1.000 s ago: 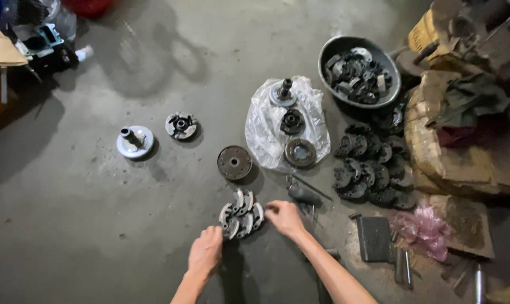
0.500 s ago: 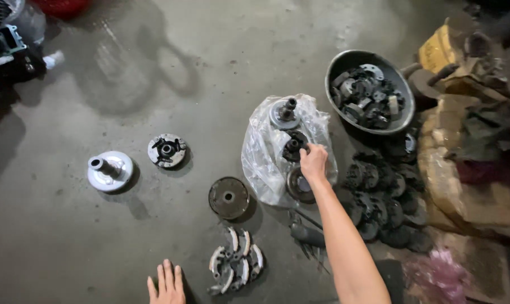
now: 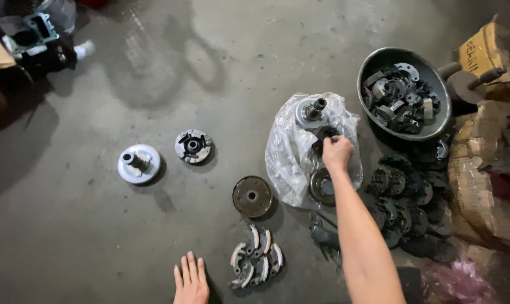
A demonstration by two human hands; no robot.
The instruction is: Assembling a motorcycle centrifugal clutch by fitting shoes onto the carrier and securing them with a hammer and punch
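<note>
Head: 2 hands (image 3: 337, 153), 1 bag (image 3: 288, 155)

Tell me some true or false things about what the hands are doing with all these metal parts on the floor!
1. The right hand reaches a dark part on the plastic bag. True.
2. The left hand holds a hammer. False: it lies flat and empty on the floor.
3. The bowl is empty. False: it is full of metal parts.
4. A round disc lies beside the bag. True.
</note>
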